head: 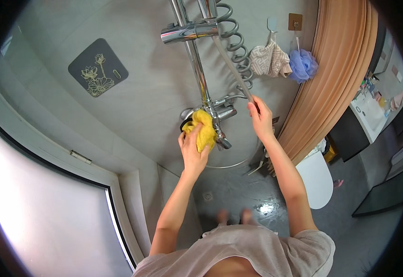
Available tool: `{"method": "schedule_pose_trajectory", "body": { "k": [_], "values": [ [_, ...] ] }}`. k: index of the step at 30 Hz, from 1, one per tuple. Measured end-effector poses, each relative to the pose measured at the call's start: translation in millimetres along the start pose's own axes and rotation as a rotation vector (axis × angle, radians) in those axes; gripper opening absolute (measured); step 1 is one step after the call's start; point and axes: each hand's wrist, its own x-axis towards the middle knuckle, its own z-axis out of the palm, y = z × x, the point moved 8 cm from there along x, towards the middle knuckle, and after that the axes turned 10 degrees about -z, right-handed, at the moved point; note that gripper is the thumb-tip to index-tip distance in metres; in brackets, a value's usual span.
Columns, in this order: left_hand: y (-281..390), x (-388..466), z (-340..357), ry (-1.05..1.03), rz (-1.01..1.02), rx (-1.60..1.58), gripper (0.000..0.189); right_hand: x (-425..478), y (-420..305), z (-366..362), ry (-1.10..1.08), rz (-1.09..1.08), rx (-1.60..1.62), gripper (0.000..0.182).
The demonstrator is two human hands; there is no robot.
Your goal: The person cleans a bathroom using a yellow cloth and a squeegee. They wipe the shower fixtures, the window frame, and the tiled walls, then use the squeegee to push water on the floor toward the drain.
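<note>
My left hand [192,154] grips a bunched yellow cloth [205,133], which is pressed against the left side of a chrome shower mixer [226,111]. A black ring-shaped edge shows beside the cloth; what it belongs to is hidden. To the right, my right hand [262,117] is closed around a grey shower hose [232,65]. The hose runs slantwise down from a chrome holder [191,32] on the upright shower rail [197,69]. Behind it hangs a coiled grey tube [238,45].
A patterned cloth [270,59] and a blue mesh bath puff [303,65] hang on wall hooks beside an orange-brown curtain [340,69]. At left is a frosted window [49,194]. A white toilet lid [315,180] stands at right. The grey floor [236,180] shines as if wet.
</note>
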Motion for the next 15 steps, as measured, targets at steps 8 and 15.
{"method": "schedule_pose_trajectory", "body": {
  "k": [8,15],
  "values": [
    [95,50,45,-0.256,0.485,0.297,0.060,1,-5,-14,-0.010,-0.006,0.041,0.026],
    [91,38,85,-0.249,0.612,0.658,0.047,-6,-1,-19,-0.026,0.002,0.056,0.025]
  ]
}}
